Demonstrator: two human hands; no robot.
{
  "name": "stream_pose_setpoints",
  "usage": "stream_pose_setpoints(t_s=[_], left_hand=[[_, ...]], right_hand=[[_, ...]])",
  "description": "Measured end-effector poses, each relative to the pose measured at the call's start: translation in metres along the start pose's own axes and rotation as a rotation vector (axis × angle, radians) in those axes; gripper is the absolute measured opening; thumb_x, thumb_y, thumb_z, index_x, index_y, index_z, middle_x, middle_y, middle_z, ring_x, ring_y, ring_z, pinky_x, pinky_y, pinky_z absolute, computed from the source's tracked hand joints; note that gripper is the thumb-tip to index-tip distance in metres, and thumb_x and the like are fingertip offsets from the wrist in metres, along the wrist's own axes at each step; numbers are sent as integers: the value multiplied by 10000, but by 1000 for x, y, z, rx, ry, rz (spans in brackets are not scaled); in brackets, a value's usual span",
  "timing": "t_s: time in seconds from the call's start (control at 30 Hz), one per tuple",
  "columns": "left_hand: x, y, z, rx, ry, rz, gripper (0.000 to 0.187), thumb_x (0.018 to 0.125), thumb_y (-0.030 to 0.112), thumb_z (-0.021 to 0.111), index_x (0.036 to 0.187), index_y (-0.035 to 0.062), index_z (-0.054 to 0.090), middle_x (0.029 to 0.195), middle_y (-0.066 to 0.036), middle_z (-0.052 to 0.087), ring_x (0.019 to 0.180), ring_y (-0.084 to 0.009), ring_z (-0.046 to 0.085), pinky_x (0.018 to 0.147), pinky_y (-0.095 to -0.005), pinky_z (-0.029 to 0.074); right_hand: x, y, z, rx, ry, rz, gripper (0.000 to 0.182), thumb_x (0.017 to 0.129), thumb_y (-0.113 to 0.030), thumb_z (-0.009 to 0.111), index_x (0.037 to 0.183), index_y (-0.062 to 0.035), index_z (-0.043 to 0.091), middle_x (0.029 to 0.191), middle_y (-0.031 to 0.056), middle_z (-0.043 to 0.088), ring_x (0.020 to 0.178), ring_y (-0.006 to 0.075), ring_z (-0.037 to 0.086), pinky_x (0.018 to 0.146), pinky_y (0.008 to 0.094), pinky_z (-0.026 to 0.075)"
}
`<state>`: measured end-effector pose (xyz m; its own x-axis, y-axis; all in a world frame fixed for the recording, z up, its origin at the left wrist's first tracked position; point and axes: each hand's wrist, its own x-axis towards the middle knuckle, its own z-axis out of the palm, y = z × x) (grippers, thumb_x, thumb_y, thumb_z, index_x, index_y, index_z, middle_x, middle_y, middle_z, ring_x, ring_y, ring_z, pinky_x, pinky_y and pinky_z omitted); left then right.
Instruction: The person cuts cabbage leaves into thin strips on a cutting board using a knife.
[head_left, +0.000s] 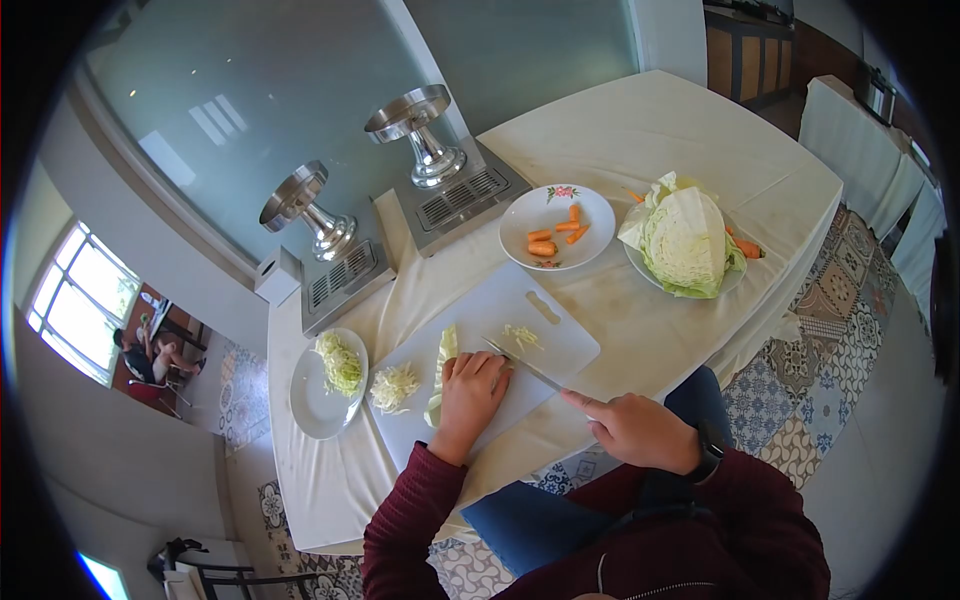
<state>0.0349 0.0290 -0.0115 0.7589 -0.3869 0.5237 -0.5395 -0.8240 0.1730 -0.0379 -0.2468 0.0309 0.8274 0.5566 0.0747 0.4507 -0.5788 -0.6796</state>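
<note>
My right hand [640, 432] grips a knife [528, 368], its index finger stretched along the handle. The blade lies low over the white cutting board [555, 340], close by the fingertips of my left hand [472, 392]. Those fingers are curled down over a cabbage piece, mostly hidden beneath them. A pale cabbage wedge [443, 355] stands out to the left of that hand. Thin cabbage shreds [522, 337] lie past the blade, and a bigger heap of shredded cabbage [394, 387] sits at the board's left side.
A plate [318, 412] with shredded cabbage is at the left. Beyond the board stands a flowered bowl [512, 236] of carrot pieces. A large cut cabbage [688, 240] rests on a plate with carrots at the right. Two metal stands [330, 232] line the back. A person [150, 352] sits far left.
</note>
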Motion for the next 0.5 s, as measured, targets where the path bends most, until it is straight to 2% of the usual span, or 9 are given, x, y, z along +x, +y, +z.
stream_pose_setpoints(t_s=[0.5], left_hand=[[2, 3, -4, -11, 9, 23, 157, 835, 138, 757, 981, 96, 719, 953, -20, 680, 921, -244, 631, 882, -411, 453]], right_hand=[[-15, -3, -17, 91, -46, -24, 603, 926, -77, 523, 1518, -20, 420, 674, 270, 631, 599, 445, 636, 610, 521, 516]])
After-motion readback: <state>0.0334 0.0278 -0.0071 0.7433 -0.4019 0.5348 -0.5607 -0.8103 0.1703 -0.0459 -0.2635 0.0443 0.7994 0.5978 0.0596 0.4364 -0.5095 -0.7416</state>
